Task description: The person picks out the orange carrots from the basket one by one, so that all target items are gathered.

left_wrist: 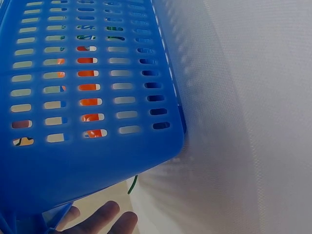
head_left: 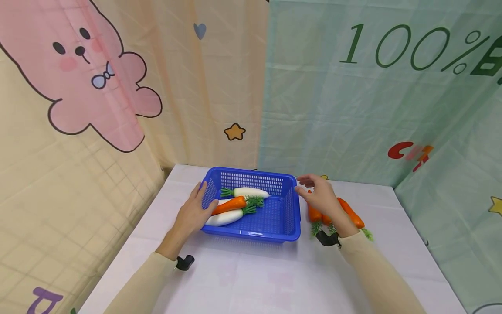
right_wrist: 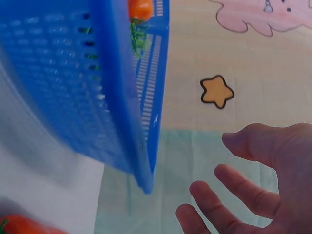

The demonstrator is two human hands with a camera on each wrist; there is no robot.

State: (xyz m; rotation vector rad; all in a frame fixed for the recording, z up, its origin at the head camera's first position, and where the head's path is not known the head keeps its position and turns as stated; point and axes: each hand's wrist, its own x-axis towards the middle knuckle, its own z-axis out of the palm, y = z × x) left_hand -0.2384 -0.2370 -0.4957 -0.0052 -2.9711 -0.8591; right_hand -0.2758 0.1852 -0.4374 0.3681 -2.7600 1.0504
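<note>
A blue plastic basket (head_left: 270, 224) with slotted walls sits on the white table. Inside, toward its left, lie an orange carrot (head_left: 231, 205) and several white radishes (head_left: 251, 192), all with green tops. My left hand (head_left: 193, 211) is at the basket's left rim, thumb over the inner side and fingers along the outside. The left wrist view shows its fingertips (left_wrist: 124, 223) extended past the basket wall. My right hand (head_left: 321, 196) is just beyond the right rim, fingers spread and loosely bent. A gap separates it from the basket in the right wrist view, and it holds nothing.
Several carrots (head_left: 353, 213) lie on the table (head_left: 243, 279) right of the basket, partly hidden under my right hand and wrist. Printed curtains (head_left: 329, 109) hang behind the table and along both sides. Black cameras (head_left: 185, 262) are strapped at my wrists.
</note>
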